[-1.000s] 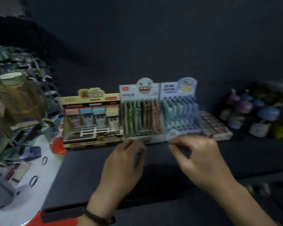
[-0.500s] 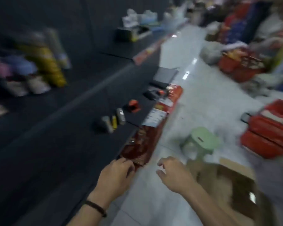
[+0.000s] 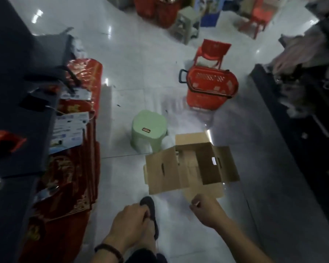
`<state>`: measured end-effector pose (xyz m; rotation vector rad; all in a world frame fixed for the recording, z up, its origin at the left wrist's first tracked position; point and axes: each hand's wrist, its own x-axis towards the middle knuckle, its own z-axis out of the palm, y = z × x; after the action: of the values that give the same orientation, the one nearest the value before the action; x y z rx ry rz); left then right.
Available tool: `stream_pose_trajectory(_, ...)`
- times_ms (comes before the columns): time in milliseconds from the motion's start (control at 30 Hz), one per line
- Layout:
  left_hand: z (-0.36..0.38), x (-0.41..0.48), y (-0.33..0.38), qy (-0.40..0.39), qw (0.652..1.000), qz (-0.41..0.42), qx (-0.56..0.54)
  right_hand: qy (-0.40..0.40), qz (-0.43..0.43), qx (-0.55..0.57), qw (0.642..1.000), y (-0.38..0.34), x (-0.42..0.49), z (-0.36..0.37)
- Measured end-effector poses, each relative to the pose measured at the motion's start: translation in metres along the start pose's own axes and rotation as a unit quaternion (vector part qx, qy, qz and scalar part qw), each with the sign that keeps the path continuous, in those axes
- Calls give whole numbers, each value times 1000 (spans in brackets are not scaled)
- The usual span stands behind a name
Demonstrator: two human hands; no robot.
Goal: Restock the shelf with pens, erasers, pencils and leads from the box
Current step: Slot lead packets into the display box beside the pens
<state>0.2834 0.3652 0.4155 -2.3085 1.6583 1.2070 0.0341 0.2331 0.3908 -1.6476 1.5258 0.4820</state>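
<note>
Cardboard box (image 3: 163,171) sits on the floor w/ flaps open; can't make out what's inside. My right hand (image 3: 205,207) hangs just at the box's near flap, fingers curled in, can't tell if it holds anything. My left hand (image 3: 129,223) is near the box's near-left corner, loosely curled, nothing in it. Green stool (image 3: 149,128) is just behind the box, red basket (image 3: 211,88) farther behind. Shelf (image 3: 17,120) is well left of the box.

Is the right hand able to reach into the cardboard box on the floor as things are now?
Probably yes. The right hand hovers just by the near flap of the cardboard box. Its flaps are folded open, and nothing lies between hand and opening.
</note>
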Motion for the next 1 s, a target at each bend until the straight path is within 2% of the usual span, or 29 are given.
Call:
stream_pose_trajectory(200, 37, 190, -3, -102, 995, 1, 13, -6, 88, 112, 990, 35, 151, -3)
stream_pose_trajectory(300, 78, 291, -5, -113, 993, 1, -15, -9, 103, 148, 983, 56, 251, 16)
stream_pose_trajectory(400, 129, 385, -7, -127, 990, 12, -61, -36, 114, 139, 983, 76, 359, 44)
stream_pose_trajectory(500, 186, 472, -9, -93, 990, -8, -103, -62, 118, 135, 982, 95, 474, 76)
stream_pose_trajectory(600, 241, 545, -8, -34, 988, -68, -134, -34, 96, 109, 989, 110, 573, 99)
stream_pose_trajectory(733, 295, 600, -12, -10, 976, -135, -170, -21, 70, 136, 988, 115, 681, 139)
stream_pose_trajectory(867, 323, 616, -13, -2, 975, -117, -190, -16, 78, 142, 987, 118, 745, 169)
stream_pose_trajectory(1000, 335, 618, -13, -9, 965, -115, -235, 4, 90, 182, 979, 120, 764, 197)
